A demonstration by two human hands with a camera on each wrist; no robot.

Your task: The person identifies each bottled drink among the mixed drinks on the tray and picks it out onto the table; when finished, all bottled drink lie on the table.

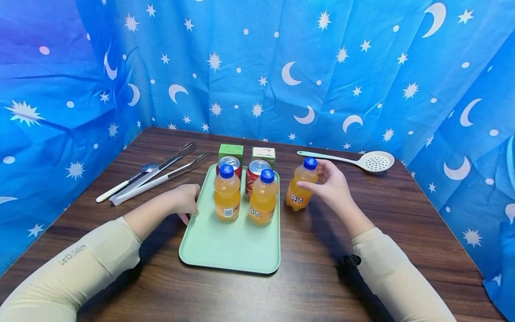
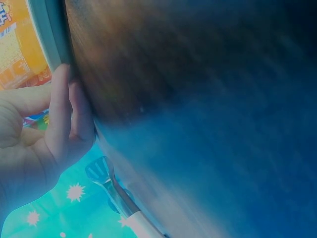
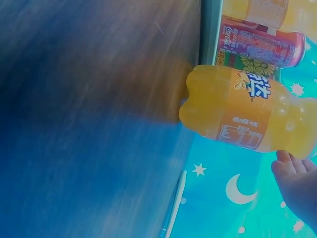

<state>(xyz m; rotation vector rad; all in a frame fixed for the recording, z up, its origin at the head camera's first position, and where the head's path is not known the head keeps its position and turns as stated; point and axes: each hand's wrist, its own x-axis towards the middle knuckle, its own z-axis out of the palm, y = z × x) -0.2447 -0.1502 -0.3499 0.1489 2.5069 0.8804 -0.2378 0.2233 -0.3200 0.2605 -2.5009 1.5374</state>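
Observation:
My right hand (image 1: 331, 183) grips an orange soda bottle (image 1: 299, 190) with a blue cap by its upper part, right of a green tray (image 1: 229, 250). The bottle leans slightly; whether its base touches the table I cannot tell. In the right wrist view the bottle (image 3: 237, 109) shows its label, with fingertips (image 3: 287, 166) near its neck. At the tray's left rim, my left hand (image 1: 186, 200) pinches the edge, as the left wrist view shows of the hand (image 2: 54, 119). Two more orange soda bottles (image 1: 227, 197) (image 1: 263, 201) stand upright on the tray, before two red cans (image 1: 259, 166).
Behind the cans stand a green carton (image 1: 231, 150) and a white-topped carton (image 1: 263, 153). Metal tongs (image 1: 161, 179) and a white-handled utensil (image 1: 124, 184) lie at the left. A slotted spoon (image 1: 376, 162) lies back right. A blue curtain (image 1: 257, 80) borders the dark wooden table (image 1: 402, 223).

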